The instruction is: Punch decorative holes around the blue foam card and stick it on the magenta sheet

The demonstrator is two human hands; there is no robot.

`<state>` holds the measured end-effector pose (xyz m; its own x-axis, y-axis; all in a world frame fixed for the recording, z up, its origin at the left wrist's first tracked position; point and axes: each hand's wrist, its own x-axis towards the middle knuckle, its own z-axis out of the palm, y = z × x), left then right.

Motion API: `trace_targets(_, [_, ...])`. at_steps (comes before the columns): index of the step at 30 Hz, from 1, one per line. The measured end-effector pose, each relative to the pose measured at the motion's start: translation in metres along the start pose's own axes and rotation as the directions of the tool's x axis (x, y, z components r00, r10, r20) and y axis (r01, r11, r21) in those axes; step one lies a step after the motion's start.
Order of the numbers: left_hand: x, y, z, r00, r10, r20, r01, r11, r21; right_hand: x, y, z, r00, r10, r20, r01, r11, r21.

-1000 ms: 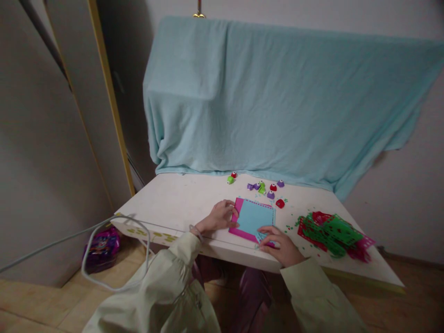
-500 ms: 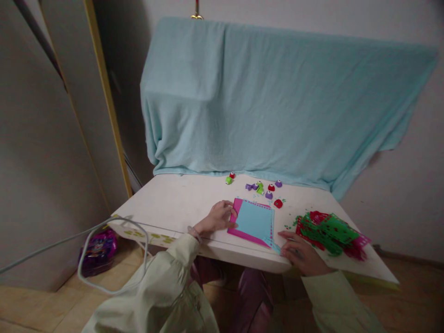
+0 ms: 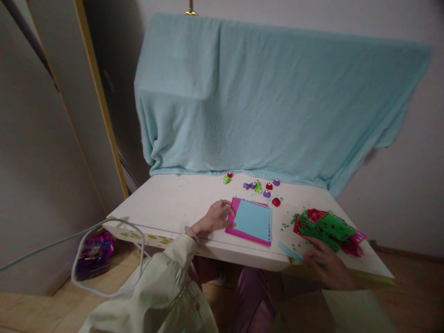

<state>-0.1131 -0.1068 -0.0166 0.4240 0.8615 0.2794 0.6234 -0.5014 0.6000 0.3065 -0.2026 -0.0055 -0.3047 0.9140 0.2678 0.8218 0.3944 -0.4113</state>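
My left hand (image 3: 215, 218) rests flat on the left edge of a stack of sheets, a light blue sheet (image 3: 253, 219) on top of a pink sheet (image 3: 234, 206), near the front of the white table (image 3: 180, 203). My right hand (image 3: 328, 266) is at the table's front right edge, holding a thin light blue strip (image 3: 290, 252) that lies on the table to the right of the stack. A pile of green and red punched sheets (image 3: 326, 226) lies just beyond my right hand.
Several small punches, green (image 3: 226, 179), purple (image 3: 266, 194) and red (image 3: 275, 202), lie behind the sheets. A light blue cloth (image 3: 263, 97) hangs over the back. A grey cable (image 3: 79, 240) loops at left; a purple bag (image 3: 94, 250) sits on the floor.
My right hand has slid from the lower right corner of the blue sheet to the right along the table's front edge, taking a thin blue strip with it. My left hand stayed.
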Motion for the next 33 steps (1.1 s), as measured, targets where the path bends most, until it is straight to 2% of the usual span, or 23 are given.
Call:
trace_targets(3, [0.000,0.003,-0.002,1.000,-0.007,0.003,0.007,1.000,-0.003,-0.006,0.004,-0.021,0.988,0.113,-0.108,-0.108,0.993,0.051])
trace_targets(5, [-0.001,0.003,-0.003,1.000,-0.008,0.003,0.008,1.000,-0.003,-0.005,0.004,-0.035,0.955,0.191,-0.225,-0.174,0.980,0.094])
trace_targets(6, [-0.001,0.003,-0.002,1.000,-0.007,0.001,0.007,1.000,0.000,-0.003,0.003,-0.041,0.923,0.243,-0.300,-0.216,0.969,0.120])
trace_targets(8, [-0.001,0.001,-0.001,1.000,0.000,-0.001,0.000,1.000,0.009,0.005,0.000,-0.048,0.820,0.356,-0.448,-0.289,0.933,0.213])
trace_targets(9, [0.000,-0.001,0.000,1.000,0.005,-0.003,-0.005,1.000,0.015,0.011,-0.001,-0.050,0.775,0.387,-0.499,-0.292,0.920,0.259])
trace_targets(10, [0.000,-0.002,0.001,1.000,0.011,-0.004,-0.011,1.000,0.019,0.018,-0.001,-0.050,0.756,0.381,-0.533,-0.268,0.922,0.278])
trace_targets(11, [0.000,-0.004,0.001,1.000,0.017,-0.004,-0.017,1.000,0.022,0.026,-0.002,-0.050,0.769,0.332,-0.547,-0.224,0.940,0.256])
trace_targets(13, [0.000,-0.006,0.003,1.000,0.025,-0.006,-0.025,0.999,0.023,0.041,-0.004,-0.045,0.835,0.165,-0.526,-0.130,0.986,0.102])
trace_targets(16, [0.000,-0.008,0.004,1.000,0.028,-0.002,-0.028,0.999,0.024,0.058,-0.016,-0.028,0.874,0.022,-0.486,-0.065,0.995,-0.071])
trace_targets(18, [0.001,-0.009,0.005,1.000,0.029,-0.001,-0.029,0.999,0.030,0.062,-0.033,-0.011,0.920,-0.020,-0.391,-0.008,0.997,-0.071])
trace_targets(21, [0.002,-0.012,0.007,1.000,0.028,0.001,-0.028,0.999,0.031,0.064,-0.063,0.020,0.982,-0.079,-0.172,0.089,0.994,0.056])
trace_targets(22, [0.002,-0.013,0.007,1.000,0.026,0.003,-0.026,0.999,0.029,0.064,-0.072,0.030,0.991,-0.104,-0.090,0.114,0.986,0.118])
trace_targets(24, [0.002,-0.013,0.007,1.000,0.023,0.007,-0.024,0.999,0.023,0.065,-0.086,0.046,0.991,-0.130,-0.026,0.132,0.971,0.198])
trace_targets(27, [0.002,-0.012,0.006,1.000,0.023,0.005,-0.024,1.000,0.018,0.067,-0.097,0.059,0.993,-0.120,-0.006,0.118,0.965,0.235])
trace_targets(33, [0.001,-0.007,0.004,1.000,0.018,0.003,-0.018,1.000,0.016,0.072,-0.107,0.065,0.991,-0.130,0.022,0.124,0.979,0.162])
